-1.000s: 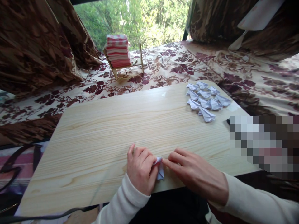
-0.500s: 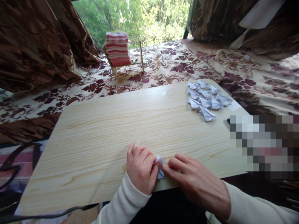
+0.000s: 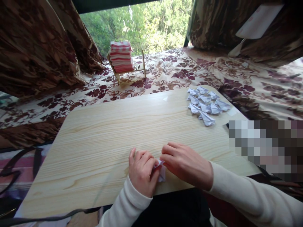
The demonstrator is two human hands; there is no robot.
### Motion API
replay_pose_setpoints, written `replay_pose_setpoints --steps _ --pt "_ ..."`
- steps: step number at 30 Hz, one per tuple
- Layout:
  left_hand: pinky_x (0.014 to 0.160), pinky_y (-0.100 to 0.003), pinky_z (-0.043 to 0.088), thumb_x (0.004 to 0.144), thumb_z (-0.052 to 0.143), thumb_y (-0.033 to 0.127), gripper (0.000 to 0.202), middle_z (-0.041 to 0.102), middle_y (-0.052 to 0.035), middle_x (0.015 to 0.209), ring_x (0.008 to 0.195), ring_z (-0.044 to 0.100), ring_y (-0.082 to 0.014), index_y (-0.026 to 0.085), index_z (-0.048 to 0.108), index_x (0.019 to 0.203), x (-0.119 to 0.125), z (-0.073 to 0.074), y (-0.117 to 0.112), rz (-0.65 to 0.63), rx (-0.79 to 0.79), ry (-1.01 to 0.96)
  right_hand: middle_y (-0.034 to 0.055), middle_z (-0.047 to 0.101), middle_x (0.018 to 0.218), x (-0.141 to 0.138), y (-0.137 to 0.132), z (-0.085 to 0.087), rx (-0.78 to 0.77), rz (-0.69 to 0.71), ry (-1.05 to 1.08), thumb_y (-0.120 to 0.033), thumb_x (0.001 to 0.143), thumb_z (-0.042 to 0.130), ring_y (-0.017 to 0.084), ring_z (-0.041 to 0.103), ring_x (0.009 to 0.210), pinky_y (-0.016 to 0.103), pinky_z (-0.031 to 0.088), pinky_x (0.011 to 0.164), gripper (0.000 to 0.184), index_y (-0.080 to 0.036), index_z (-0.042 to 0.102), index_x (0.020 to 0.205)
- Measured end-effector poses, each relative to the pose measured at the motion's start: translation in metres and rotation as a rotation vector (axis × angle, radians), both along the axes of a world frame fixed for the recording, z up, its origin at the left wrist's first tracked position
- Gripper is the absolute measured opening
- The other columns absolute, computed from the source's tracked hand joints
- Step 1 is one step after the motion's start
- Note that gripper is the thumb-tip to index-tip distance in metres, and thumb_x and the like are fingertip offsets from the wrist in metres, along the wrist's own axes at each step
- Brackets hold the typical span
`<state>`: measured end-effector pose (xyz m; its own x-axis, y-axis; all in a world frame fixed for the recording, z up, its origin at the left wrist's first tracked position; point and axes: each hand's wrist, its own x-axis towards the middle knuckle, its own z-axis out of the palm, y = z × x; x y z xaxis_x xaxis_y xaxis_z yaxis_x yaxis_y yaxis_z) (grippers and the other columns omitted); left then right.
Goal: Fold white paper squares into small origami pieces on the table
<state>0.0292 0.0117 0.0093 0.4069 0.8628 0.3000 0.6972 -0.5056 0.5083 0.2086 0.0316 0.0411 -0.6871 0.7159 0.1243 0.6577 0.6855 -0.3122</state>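
Observation:
A small piece of folded white paper (image 3: 162,175) lies near the front edge of the wooden tabletop, partly hidden under my fingers. My left hand (image 3: 142,172) grips its left side between thumb and fingers, with the little finger sticking out. From the other side my right hand (image 3: 188,164) pinches the paper's upper right corner, its fingers curled together. The fold right between the fingertips is too small to make out. Several folded white paper shapes (image 3: 205,105) with pointed ends lie grouped at the far right of the tabletop.
The pale wood-grain table (image 3: 101,135) spans the middle. Behind it, pink-and-white folded cloths (image 3: 121,58) sit on a small gold stand (image 3: 130,72) on floral fabric. A white lamp (image 3: 259,22) stands at the back right. A pixelated patch covers the right edge.
My right hand has moved up and slightly left, from the paper's right side to its upper corner. The left hand keeps its hold. The whole view has shifted slightly.

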Motion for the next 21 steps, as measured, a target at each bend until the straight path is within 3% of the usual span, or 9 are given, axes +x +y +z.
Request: replay_pose_setpoints --steps 4,12,16,21 --pt "0.101 -0.049 0.019 0.08 0.052 0.022 0.008 0.06 0.0001 0.076 0.086 0.051 -0.0195 0.022 0.058 0.074 -0.002 0.0 -0.001 -0.006 -0.018 -0.015 0.0022 0.054 0.072 -0.002 0.006 -0.008 -0.046 0.046 -0.03 -0.013 0.084 0.055 0.015 0.042 0.069 0.028 0.031 0.059 0.018 -0.016 0.055 0.066" --pt "0.102 -0.049 0.021 0.079 0.051 0.017 0.011 0.061 -0.0005 0.075 0.087 0.053 -0.0195 0.022 0.06 0.077 -0.003 -0.001 0.001 -0.041 0.009 -0.024 0.0015 0.058 0.073 -0.001 0.02 0.002 -0.054 0.268 -0.116 -0.014 0.083 0.055 0.016 0.043 0.071 0.03 0.032 0.061 0.015 -0.016 0.057 0.068" --pt "0.102 -0.05 0.02 0.078 0.051 0.017 0.011 0.061 -0.0009 0.075 0.087 0.053 -0.0201 0.022 0.061 0.078 -0.003 -0.001 0.001 -0.036 0.005 -0.033 0.0016 0.058 0.071 -0.001 0.024 0.003 -0.064 0.306 -0.105 -0.013 0.08 0.052 0.015 0.043 0.069 0.029 0.031 0.061 0.018 -0.016 0.055 0.063" --pt "0.101 -0.05 0.021 0.08 0.05 0.02 0.011 0.06 0.0001 0.072 0.085 0.053 -0.0192 0.022 0.059 0.073 0.001 -0.004 -0.001 0.003 0.048 -0.075 0.0021 0.056 0.069 0.012 0.023 0.028 -0.016 0.244 0.019 -0.01 0.082 0.047 0.015 0.044 0.068 0.029 0.032 0.062 0.022 -0.016 0.055 0.063"
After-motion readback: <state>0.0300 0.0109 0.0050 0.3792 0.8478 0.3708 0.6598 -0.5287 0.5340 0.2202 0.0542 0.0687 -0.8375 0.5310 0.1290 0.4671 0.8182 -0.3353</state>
